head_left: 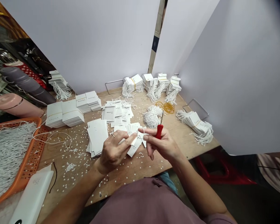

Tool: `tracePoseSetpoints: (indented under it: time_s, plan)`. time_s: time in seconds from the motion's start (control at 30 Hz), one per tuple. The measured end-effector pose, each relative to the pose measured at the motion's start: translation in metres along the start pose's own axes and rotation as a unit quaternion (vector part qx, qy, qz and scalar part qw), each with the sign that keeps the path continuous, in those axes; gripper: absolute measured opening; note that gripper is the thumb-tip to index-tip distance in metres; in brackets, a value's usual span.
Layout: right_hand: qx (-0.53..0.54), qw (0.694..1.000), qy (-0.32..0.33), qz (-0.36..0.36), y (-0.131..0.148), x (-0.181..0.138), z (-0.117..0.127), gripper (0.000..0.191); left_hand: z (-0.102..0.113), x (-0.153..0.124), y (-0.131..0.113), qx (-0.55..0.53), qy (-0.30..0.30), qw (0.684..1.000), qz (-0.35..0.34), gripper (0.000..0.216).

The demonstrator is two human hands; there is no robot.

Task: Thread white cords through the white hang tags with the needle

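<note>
My left hand [114, 151] pinches a white paper hang tag [133, 150] and touches the white string [141, 136] at its top. Held in my right hand [164, 145] is a red-handled awl [159, 132] with its thin metal shaft pointing up. The thumb and forefinger of that hand also grip the string, close to my left fingertips. A stack of blank-faced white tags [97, 135] lies just left of my hands. Behind them are a loose pile of printed tags [116, 112] and a bundle of white strings [153, 116].
An orange basket [35, 155] full of white strings stands at the left, near a white power bank [34, 196]. Banded tag stacks [65, 113] and strung bundles [134, 83] line the back. Yellow rubber bands [168, 108] lie behind the strings. Panels [102, 40] enclose the table.
</note>
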State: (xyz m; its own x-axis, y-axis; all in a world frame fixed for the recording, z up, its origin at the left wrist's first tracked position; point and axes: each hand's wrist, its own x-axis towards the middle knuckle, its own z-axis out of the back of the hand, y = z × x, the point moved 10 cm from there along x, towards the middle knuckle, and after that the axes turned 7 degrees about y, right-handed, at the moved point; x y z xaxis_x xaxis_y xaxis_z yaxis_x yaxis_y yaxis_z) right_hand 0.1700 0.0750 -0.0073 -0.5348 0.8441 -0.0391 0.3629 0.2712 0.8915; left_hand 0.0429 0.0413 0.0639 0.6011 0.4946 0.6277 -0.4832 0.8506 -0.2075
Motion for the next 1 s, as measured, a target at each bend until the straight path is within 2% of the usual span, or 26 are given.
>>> tracePoseSetpoints:
  time_s: [0.1, 0.2, 0.27, 0.4, 0.43, 0.5, 0.57, 0.6, 0.67, 0.77, 0.87, 1.0]
  plan:
    - [-0.053, 0.998, -0.037, -0.001, 0.006, 0.004, 0.006, 0.041, -0.002, 0.000, -0.010, 0.035, 0.027, 0.997, -0.056, 0.047]
    - [-0.041, 0.999, 0.011, -0.031, 0.002, 0.005, -0.001, 0.044, -0.003, 0.001, -0.015, 0.052, 0.043, 0.994, -0.085, 0.045]
    - [-0.003, 0.997, 0.048, -0.056, -0.003, 0.002, -0.005, 0.043, -0.001, 0.002, -0.012, 0.065, 0.046, 0.993, -0.086, 0.044]
    - [0.030, 0.996, 0.009, -0.085, -0.016, -0.012, 0.014, 0.028, 0.006, 0.002, 0.002, 0.107, 0.039, 0.992, -0.048, 0.042]
    - [0.033, 0.994, 0.021, -0.103, -0.022, -0.016, 0.014, 0.025, 0.008, 0.002, 0.005, 0.116, 0.035, 0.992, -0.040, 0.041]
    - [0.054, 0.982, 0.106, -0.147, -0.035, -0.025, -0.001, 0.023, 0.007, 0.000, 0.006, 0.120, 0.035, 0.991, -0.040, 0.038]
    - [0.095, 0.962, 0.196, -0.166, -0.039, -0.033, -0.022, 0.030, 0.002, -0.001, 0.002, 0.112, 0.048, 0.991, -0.054, 0.037]
    - [0.113, 0.958, 0.211, -0.157, -0.036, -0.033, -0.027, 0.038, 0.000, -0.001, -0.001, 0.108, 0.052, 0.991, -0.062, 0.038]
    - [0.122, 0.972, 0.164, -0.113, -0.028, -0.023, -0.025, 0.054, -0.001, -0.001, -0.008, 0.109, 0.051, 0.990, -0.078, 0.040]
    - [0.063, 0.996, 0.024, -0.065, -0.019, -0.005, -0.006, 0.065, 0.002, 0.002, -0.016, 0.125, 0.051, 0.985, -0.109, 0.040]
    - [-0.005, 0.997, -0.057, -0.058, -0.018, 0.005, 0.005, 0.053, 0.004, 0.004, -0.025, 0.132, 0.065, 0.978, -0.149, 0.037]
    - [-0.074, 0.993, -0.091, -0.010, -0.015, 0.009, 0.011, 0.033, 0.001, 0.004, -0.028, 0.117, 0.076, 0.976, -0.169, 0.030]
